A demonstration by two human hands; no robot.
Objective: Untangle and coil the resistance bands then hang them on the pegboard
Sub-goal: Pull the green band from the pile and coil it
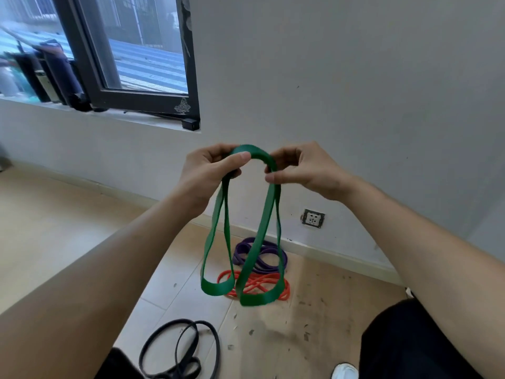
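Note:
A green resistance band (266,214) is folded over at chest height, with two loops hanging down toward the floor. My left hand (210,173) pinches the top of the fold on the left. Gripping the same fold from the right side is my right hand (306,170). Below the loops, a purple band (262,255) lies bunched on the floor by the wall. An orange band (257,287) lies tangled just in front of it. Nearer me, a black band (180,351) sits on the floor in loose loops. No pegboard is in view.
A grey wall with a socket (313,218) faces me. A dark-framed window (131,58) stands open at the upper left, with dark bags (54,72) on its sill. The tiled floor (314,318) is littered with debris. My dark-trousered knee (410,346) and white shoe (345,372) show bottom right.

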